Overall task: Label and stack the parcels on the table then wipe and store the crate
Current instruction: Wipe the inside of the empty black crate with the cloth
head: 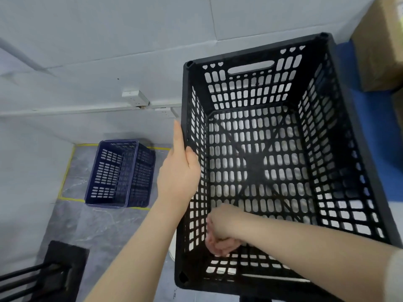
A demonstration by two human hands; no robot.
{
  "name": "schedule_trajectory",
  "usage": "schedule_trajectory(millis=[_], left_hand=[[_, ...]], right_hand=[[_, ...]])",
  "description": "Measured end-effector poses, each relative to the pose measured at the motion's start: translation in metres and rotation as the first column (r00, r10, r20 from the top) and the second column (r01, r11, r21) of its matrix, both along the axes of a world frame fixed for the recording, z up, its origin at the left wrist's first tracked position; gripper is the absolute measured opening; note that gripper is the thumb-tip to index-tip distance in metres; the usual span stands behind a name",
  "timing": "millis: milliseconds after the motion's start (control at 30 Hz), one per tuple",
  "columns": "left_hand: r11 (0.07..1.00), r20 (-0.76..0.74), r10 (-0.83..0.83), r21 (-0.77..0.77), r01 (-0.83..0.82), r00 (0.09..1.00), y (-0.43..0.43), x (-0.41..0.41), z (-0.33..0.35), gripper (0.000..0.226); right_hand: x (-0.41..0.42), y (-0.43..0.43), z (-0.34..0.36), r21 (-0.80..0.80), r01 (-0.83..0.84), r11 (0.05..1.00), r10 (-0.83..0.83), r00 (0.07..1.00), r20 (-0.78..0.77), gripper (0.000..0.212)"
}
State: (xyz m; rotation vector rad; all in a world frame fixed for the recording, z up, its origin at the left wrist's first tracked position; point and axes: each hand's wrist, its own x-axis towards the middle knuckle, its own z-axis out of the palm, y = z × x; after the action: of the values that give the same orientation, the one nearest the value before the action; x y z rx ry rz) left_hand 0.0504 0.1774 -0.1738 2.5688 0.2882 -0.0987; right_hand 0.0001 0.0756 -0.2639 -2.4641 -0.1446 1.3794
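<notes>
Two hands are on the black crate (185, 94), which fills the right half of the frame, open side towards you and empty. Your left hand (178, 177) grips its left rim, thumb inside and fingers outside. Your right hand (222, 234) is down inside against the lower left wall with its fingers curled; I cannot tell whether it holds a cloth or anything else.

Only one hand clearly has the rim, so the crate could swing or slip if you shift it, and I cannot see what supports it underneath. Curled fingers could also catch in the wall slots.

At the right edge lies a blue table surface (383, 131), with a cardboard parcel (379, 46) on it at upper right. Left of centre, a blue crate (117, 173) lies on the grey marbled floor (91, 225) inside yellow tape (67, 171). A wall socket (135, 98) sits above it, and a black stand (54, 269) is at lower left.
</notes>
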Motion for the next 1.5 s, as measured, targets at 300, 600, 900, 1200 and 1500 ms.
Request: schedule_trajectory(millis=[300, 600, 900, 1200, 1500], left_hand=[[0.998, 0.001, 0.009, -0.055, -0.009, 1.000, 0.001, 0.002, -0.002, 0.061], [0.998, -0.023, -0.008, -0.064, 0.007, 1.000, 0.001, 0.003, 0.001, 0.061], [0.998, -0.032, -0.014, -0.064, 0.012, 0.999, 0.001, 0.003, 0.003, 0.059], [0.996, 0.003, 0.008, -0.084, -0.008, 1.000, -0.001, 0.001, 0.003, 0.052], [0.995, -0.002, 0.025, -0.094, -0.025, 1.000, -0.002, 0.000, 0.005, 0.052]], right_hand=[[0.204, -0.073, 0.101, 0.861, 0.407, 0.305, -0.740, 0.670, -0.055, 0.017], [0.193, 0.031, 0.007, 0.847, 0.444, 0.294, -0.936, 0.314, 0.160, 0.017], [0.169, -0.007, 0.022, 0.806, 0.552, 0.216, -0.850, 0.513, -0.123, 0.030], [0.109, 0.026, -0.022, 0.785, 0.557, 0.271, -0.904, 0.427, 0.009, 0.027], [0.119, -0.009, -0.008, 0.458, 0.656, 0.600, -0.741, 0.671, 0.011, 0.024]])
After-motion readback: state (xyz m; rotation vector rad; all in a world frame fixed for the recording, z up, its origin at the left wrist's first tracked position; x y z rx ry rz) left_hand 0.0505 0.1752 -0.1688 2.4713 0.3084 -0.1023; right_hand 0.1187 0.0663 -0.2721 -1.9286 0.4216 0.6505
